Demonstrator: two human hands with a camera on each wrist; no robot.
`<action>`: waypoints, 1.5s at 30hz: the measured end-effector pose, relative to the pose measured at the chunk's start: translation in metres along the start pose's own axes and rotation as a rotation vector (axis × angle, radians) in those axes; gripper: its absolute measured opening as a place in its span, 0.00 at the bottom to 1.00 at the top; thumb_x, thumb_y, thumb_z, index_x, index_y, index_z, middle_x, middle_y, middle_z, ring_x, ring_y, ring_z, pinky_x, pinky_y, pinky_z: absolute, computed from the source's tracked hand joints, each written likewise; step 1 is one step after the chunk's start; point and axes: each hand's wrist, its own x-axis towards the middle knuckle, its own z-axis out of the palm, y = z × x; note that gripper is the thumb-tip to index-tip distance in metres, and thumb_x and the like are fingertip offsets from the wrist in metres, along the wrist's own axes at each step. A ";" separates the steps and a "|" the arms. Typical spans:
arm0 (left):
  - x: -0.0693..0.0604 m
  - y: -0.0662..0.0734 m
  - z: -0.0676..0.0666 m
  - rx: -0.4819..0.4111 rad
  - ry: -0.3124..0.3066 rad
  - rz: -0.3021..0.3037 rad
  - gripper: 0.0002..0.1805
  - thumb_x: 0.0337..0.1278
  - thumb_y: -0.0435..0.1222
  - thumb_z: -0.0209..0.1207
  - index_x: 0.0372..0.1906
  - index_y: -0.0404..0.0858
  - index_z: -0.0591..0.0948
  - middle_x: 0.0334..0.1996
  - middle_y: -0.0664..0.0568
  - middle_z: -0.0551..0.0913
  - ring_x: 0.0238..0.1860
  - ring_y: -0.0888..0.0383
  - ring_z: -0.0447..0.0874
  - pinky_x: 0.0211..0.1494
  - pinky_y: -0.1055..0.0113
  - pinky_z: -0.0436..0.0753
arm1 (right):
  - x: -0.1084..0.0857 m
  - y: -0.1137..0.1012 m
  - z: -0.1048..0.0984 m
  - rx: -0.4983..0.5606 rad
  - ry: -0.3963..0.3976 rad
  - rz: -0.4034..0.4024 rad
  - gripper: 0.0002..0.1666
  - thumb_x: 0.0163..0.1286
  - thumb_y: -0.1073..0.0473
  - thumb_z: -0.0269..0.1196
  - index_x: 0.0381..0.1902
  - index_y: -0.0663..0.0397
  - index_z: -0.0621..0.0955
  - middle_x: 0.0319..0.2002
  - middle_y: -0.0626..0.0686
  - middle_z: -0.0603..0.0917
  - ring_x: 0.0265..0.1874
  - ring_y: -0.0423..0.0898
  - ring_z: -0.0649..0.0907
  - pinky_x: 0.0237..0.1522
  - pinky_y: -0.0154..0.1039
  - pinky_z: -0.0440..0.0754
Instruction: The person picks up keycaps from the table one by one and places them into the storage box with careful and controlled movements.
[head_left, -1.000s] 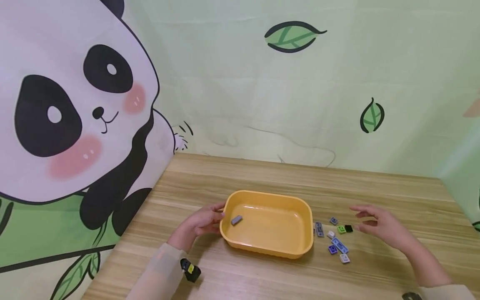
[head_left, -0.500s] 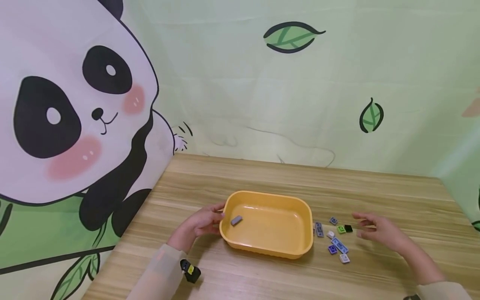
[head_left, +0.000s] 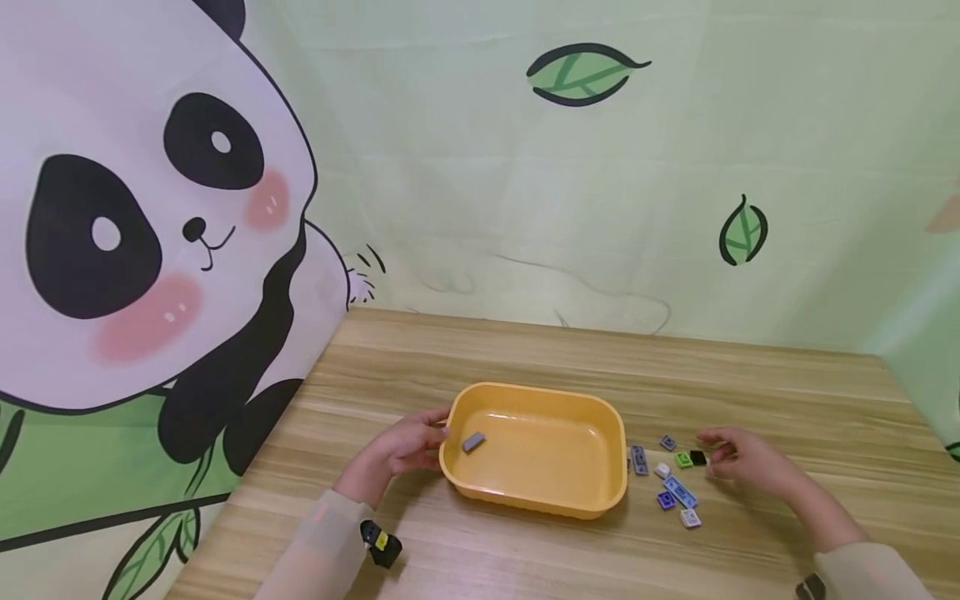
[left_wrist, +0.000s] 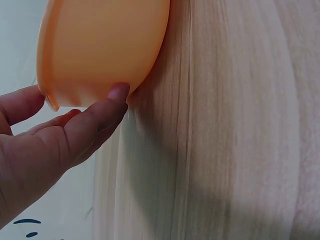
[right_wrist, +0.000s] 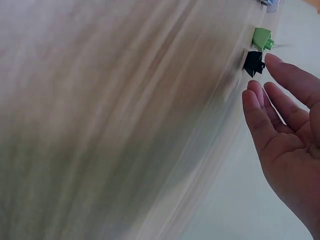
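My left hand (head_left: 408, 442) holds the left end of a shallow yellow tray (head_left: 536, 504). In the left wrist view, the fingers (left_wrist: 100, 117) lie against its outer wall and rim. One small grey toy brick (head_left: 473, 442) lies inside the tray. My right hand (head_left: 750, 460) hovers just right of a black toy brick (head_left: 698, 458). In the right wrist view its fingers (right_wrist: 257, 115) and thumb are spread apart near that brick, with nothing visible between them; contact cannot be told. Beside the black brick sits a lime-green one (head_left: 682, 459).
More loose bricks lie right of the tray: a long blue one (head_left: 680, 492), a purple one (head_left: 666, 500), a dark grey one (head_left: 639, 460) and several others. The wooden table (head_left: 480, 550) meets a green cloth backdrop (head_left: 465, 167) with a printed panda.
My right hand draws back slightly to the right, then comes in again toward the black brick, its fingertips closer together. The left hand and the tray stay in place.
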 end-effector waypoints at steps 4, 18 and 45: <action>0.001 0.000 0.000 -0.006 0.002 -0.002 0.33 0.77 0.30 0.43 0.81 0.32 0.51 0.67 0.33 0.72 0.51 0.57 0.78 0.52 0.59 0.84 | 0.004 0.001 0.000 -0.024 -0.023 -0.007 0.33 0.57 0.70 0.70 0.59 0.84 0.74 0.51 0.76 0.82 0.38 0.42 0.83 0.39 0.28 0.82; -0.001 0.002 0.000 -0.010 -0.017 0.007 0.34 0.77 0.30 0.43 0.82 0.31 0.49 0.69 0.30 0.70 0.52 0.56 0.78 0.52 0.59 0.83 | 0.010 0.001 0.003 -0.060 -0.039 -0.025 0.27 0.57 0.70 0.70 0.52 0.84 0.78 0.38 0.63 0.85 0.33 0.34 0.77 0.37 0.29 0.80; -0.001 0.000 0.001 0.004 0.046 -0.013 0.33 0.77 0.30 0.44 0.81 0.30 0.52 0.74 0.28 0.64 0.57 0.51 0.78 0.62 0.47 0.82 | 0.011 0.002 0.009 -0.066 -0.002 -0.007 0.16 0.60 0.72 0.66 0.46 0.76 0.82 0.34 0.55 0.84 0.32 0.36 0.76 0.34 0.30 0.77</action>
